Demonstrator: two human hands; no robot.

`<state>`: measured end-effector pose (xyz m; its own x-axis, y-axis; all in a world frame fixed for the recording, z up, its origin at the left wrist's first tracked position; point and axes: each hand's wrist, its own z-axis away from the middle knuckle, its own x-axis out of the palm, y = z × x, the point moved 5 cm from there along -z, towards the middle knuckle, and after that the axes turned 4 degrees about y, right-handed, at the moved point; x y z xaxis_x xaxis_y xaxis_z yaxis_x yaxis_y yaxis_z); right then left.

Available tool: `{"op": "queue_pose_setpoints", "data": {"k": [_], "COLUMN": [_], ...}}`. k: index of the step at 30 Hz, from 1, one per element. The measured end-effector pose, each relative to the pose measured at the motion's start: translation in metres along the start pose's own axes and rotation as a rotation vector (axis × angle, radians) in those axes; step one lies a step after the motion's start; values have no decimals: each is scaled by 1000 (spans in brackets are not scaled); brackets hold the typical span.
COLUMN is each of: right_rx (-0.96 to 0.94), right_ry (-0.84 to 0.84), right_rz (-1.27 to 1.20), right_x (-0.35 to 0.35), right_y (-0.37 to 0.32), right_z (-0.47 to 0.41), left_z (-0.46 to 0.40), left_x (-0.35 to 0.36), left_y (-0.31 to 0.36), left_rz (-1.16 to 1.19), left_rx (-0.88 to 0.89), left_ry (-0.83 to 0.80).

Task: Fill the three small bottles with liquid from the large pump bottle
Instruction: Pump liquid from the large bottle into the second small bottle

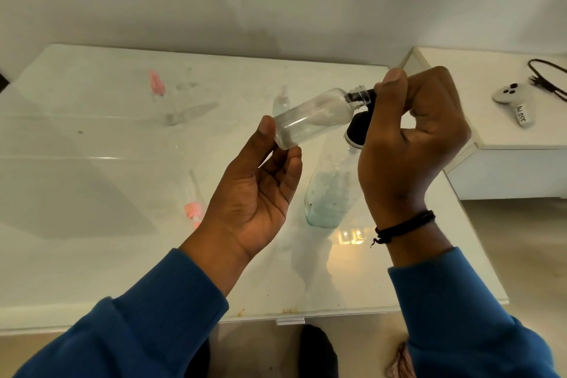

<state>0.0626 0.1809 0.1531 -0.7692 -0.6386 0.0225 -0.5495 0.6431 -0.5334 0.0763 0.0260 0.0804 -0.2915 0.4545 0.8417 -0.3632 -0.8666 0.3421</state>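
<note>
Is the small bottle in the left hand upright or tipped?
Tipped: the small bottle lies nearly sideways, base in the left hand, its open neck against the pump nozzle held by the right hand.

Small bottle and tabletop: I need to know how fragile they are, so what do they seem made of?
The small bottle, held in the left hand, looks like clear plastic: see-through, thin-walled, with a moulded screw thread at the neck. The tabletop looks like glossy white glass or lacquered board: it mirrors light and shadows, and which one is unclear.
</note>
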Motion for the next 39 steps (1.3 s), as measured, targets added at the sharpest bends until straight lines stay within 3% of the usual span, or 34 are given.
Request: {"op": "queue_pose_setpoints", "data": {"k": [39], "right_rx": [8], "right_ry": [-6], "right_rz": [16], "right_x": [2], "right_y": [1], "right_z": [-3], "left_z": [2], "left_x": [3], "left_y": [0], "left_rz": [3], "left_rx": [-16], "left_ry": [-1]}}
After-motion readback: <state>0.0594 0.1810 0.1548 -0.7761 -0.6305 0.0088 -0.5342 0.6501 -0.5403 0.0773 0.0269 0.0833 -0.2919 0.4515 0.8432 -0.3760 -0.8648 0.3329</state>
